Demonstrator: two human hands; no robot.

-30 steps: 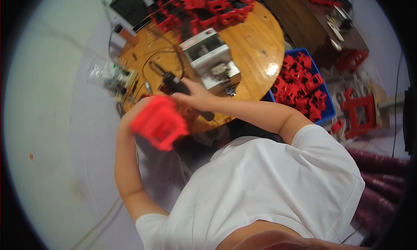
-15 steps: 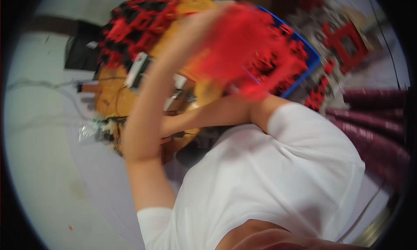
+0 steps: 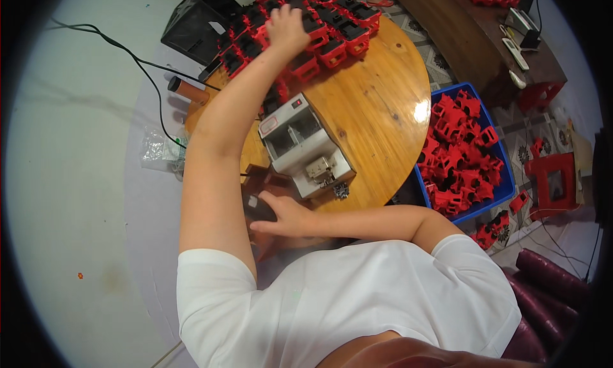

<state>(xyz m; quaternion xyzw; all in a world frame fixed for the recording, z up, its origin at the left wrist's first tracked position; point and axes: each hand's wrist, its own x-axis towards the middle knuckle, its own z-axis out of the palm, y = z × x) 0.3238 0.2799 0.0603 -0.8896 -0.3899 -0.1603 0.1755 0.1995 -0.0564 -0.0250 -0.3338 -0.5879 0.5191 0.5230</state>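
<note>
Upper centre of the frame: red-and-black housings (image 3: 332, 48) stacked on the wooden surface (image 3: 383, 106), left hand (image 3: 285, 30) over them, fingers loosely bent and parted; cannot tell if it grips one. Step looks like placing or lifting a housing; next seems to call for careful finger control. Below centre: right hand (image 3: 294, 218) curled round dark tool (image 3: 258, 209), near grey machine (image 3: 303, 141).

Left arm (image 3: 214, 176) reached far forward; right forearm (image 3: 367, 224) lay crosswise, close in.
Left arm bent slightly midway and slanted inward toward the top; left hand (image 3: 287, 32) was back-up, fingers parted. Right forearm ran nearly level, folded sharply from the upper arm; right hand (image 3: 294, 218) pointed left, thumb and fingers curled as in a grasp.
</note>
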